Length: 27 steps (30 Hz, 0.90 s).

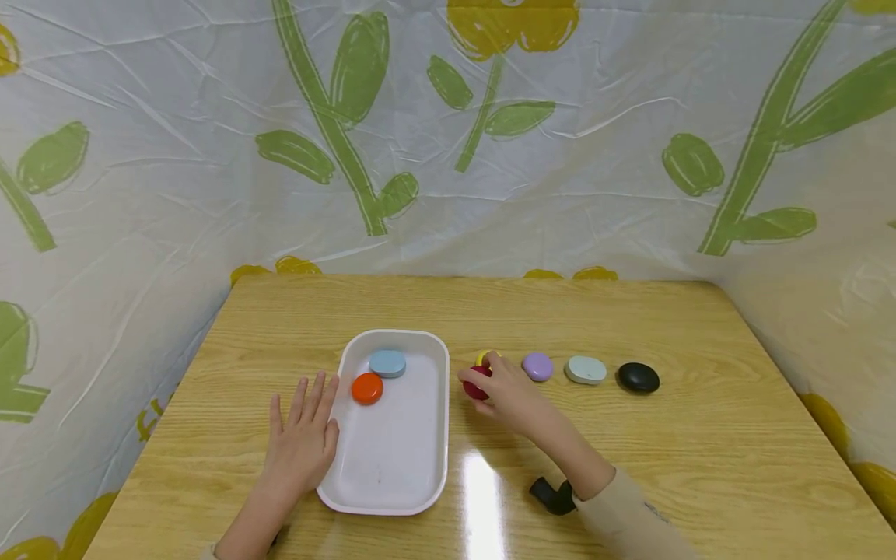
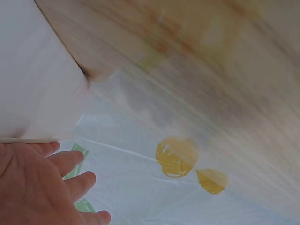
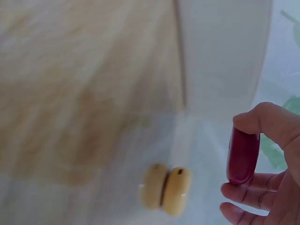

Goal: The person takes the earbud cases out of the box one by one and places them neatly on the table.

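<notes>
My right hand (image 1: pixel 514 395) pinches a dark red rounded, pebble-like piece (image 1: pixel 477 383) between thumb and fingers, to the right of a white tray (image 1: pixel 392 507). In the right wrist view the same red piece (image 3: pixel 243 157) is seen edge-on in the fingers. Partly hidden behind that hand is a yellow piece (image 1: pixel 481 358). My left hand (image 1: pixel 301 443) lies with spread, straight fingers against the tray's left side; the left wrist view shows its fingers (image 2: pixel 79 185) at the white wall. Inside the tray are a light blue oval piece (image 1: pixel 387 364) and an orange-red round one (image 1: pixel 367 389).
Right of the right hand, a purple piece (image 1: pixel 537 366), a pale green oval piece (image 1: pixel 586 370) and a black oval piece (image 1: pixel 638 378) form a row on the wooden table (image 1: pixel 700 467). A black curved object (image 1: pixel 551 495) lies by the right sleeve. A flower-patterned sheet surrounds the table.
</notes>
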Each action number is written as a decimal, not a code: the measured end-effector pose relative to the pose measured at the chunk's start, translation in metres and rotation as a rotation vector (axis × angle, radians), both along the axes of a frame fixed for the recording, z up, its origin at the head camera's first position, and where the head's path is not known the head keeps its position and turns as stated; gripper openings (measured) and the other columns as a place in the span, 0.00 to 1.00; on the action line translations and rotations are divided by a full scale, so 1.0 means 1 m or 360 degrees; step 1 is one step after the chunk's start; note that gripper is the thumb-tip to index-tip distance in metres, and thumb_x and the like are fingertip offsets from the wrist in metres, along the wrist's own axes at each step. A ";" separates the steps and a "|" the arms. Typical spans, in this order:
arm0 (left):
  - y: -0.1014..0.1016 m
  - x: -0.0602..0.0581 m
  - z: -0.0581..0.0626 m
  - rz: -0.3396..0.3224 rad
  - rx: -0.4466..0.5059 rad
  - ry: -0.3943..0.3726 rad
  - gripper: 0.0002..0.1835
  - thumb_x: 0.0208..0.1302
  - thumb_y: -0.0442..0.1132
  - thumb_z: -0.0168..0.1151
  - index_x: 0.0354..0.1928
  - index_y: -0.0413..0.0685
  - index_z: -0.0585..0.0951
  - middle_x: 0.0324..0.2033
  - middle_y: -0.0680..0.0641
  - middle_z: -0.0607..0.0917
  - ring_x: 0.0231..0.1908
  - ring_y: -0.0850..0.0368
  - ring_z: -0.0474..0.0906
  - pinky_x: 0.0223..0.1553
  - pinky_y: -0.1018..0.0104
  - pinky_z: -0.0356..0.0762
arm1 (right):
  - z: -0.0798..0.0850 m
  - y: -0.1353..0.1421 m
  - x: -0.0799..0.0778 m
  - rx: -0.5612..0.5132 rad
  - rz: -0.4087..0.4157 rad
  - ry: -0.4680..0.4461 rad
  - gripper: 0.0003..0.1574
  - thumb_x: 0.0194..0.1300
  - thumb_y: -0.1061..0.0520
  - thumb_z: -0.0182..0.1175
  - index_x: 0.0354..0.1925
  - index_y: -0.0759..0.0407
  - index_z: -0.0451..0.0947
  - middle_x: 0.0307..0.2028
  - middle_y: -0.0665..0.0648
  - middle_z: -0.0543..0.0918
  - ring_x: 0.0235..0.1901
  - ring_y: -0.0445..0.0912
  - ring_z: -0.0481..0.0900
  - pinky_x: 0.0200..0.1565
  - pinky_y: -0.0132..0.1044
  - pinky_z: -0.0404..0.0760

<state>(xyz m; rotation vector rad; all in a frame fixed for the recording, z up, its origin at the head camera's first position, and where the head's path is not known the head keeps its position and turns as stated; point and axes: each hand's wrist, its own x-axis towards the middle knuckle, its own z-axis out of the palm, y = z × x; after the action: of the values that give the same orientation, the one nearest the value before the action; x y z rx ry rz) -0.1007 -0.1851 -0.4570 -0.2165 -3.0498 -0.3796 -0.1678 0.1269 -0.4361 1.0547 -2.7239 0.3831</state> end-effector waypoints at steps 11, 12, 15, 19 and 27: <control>-0.001 0.000 -0.001 0.0003 -0.0015 0.0004 0.30 0.66 0.42 0.41 0.70 0.47 0.54 0.69 0.42 0.53 0.68 0.41 0.42 0.63 0.38 0.30 | -0.025 0.017 0.001 0.0188 -0.0033 -0.0112 0.23 0.50 0.58 0.67 0.46 0.52 0.72 0.34 0.62 0.71 0.31 0.53 0.72 0.31 0.43 0.76; -0.002 0.000 -0.001 0.0003 -0.0022 0.0006 0.30 0.66 0.42 0.41 0.70 0.47 0.54 0.69 0.42 0.53 0.68 0.41 0.42 0.63 0.38 0.30 | -0.025 0.017 0.001 0.0196 -0.0035 -0.0141 0.23 0.50 0.58 0.67 0.46 0.53 0.72 0.34 0.62 0.71 0.31 0.53 0.72 0.32 0.43 0.76; -0.001 -0.001 -0.002 0.0003 -0.0024 0.0005 0.30 0.67 0.42 0.41 0.70 0.47 0.54 0.69 0.42 0.53 0.68 0.41 0.42 0.63 0.38 0.30 | -0.025 0.018 0.002 0.0205 -0.0051 -0.0236 0.24 0.51 0.59 0.66 0.47 0.53 0.72 0.36 0.63 0.71 0.32 0.54 0.73 0.33 0.44 0.76; -0.002 -0.001 -0.002 0.0004 -0.0016 0.0006 0.30 0.66 0.42 0.41 0.70 0.47 0.54 0.69 0.42 0.54 0.68 0.41 0.42 0.63 0.39 0.29 | -0.024 0.018 0.002 0.0182 -0.0057 -0.0297 0.24 0.52 0.60 0.66 0.48 0.52 0.72 0.37 0.63 0.71 0.34 0.54 0.73 0.33 0.44 0.77; -0.002 -0.001 -0.001 0.0002 -0.0010 -0.0003 0.30 0.67 0.42 0.42 0.70 0.47 0.54 0.69 0.42 0.53 0.68 0.42 0.42 0.63 0.39 0.29 | -0.021 0.018 0.002 0.0182 -0.0076 -0.0354 0.26 0.53 0.59 0.66 0.50 0.52 0.72 0.40 0.65 0.71 0.36 0.56 0.73 0.34 0.46 0.78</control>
<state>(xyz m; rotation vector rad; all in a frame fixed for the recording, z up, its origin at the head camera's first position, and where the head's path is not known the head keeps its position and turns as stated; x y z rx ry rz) -0.1015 -0.1867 -0.4581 -0.2151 -3.0534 -0.3703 -0.1653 0.1449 -0.4571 1.0288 -2.9946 0.3603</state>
